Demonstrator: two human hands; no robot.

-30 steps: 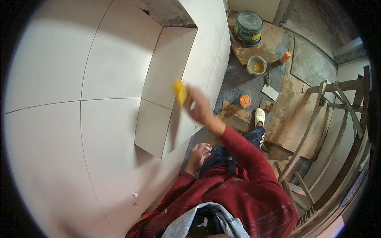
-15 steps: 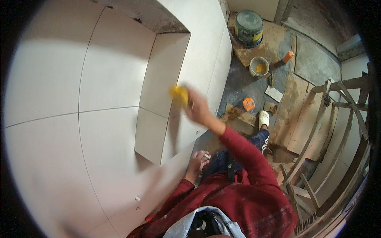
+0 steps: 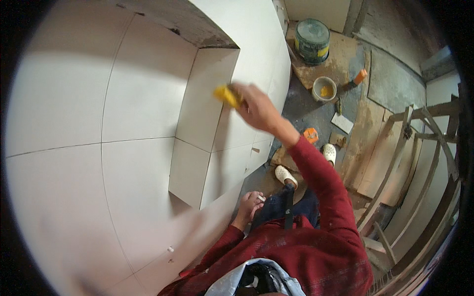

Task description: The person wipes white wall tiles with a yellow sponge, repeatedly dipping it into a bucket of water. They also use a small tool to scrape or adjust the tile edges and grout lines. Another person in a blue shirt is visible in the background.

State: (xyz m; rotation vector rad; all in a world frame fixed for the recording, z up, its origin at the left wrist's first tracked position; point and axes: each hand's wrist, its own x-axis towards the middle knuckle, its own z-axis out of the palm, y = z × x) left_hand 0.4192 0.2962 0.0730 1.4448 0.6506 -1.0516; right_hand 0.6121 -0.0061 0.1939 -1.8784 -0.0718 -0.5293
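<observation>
My right hand [image 3: 261, 109] is closed on a yellow sponge [image 3: 227, 95], which it holds at the outer edge of a boxed-out, white-tiled ledge [image 3: 206, 93]. The sponge is slightly blurred, and my fingers hide part of it. Lower down, my left hand [image 3: 248, 209] is held near my left thigh, its fingers curled round a small white piece [image 3: 261, 198] whose kind I cannot make out. Large pale tiles [image 3: 143, 98] with thin dark joints cover the wall to the left of the ledge.
On the stained floor stand a dark green bucket [image 3: 312, 39], a small tub with yellow stuff inside [image 3: 324, 89] and an orange upright object [image 3: 360, 76]. A white tile offcut [image 3: 341, 122] and an orange box-like thing [image 3: 310, 135] lie nearer. A wooden ladder-like frame [image 3: 390, 172] stands right.
My right hand has moved with the sponge farther along the ledge edge, away from me. A second pale clog has come into view by my legs. My left hand keeps its grip.
</observation>
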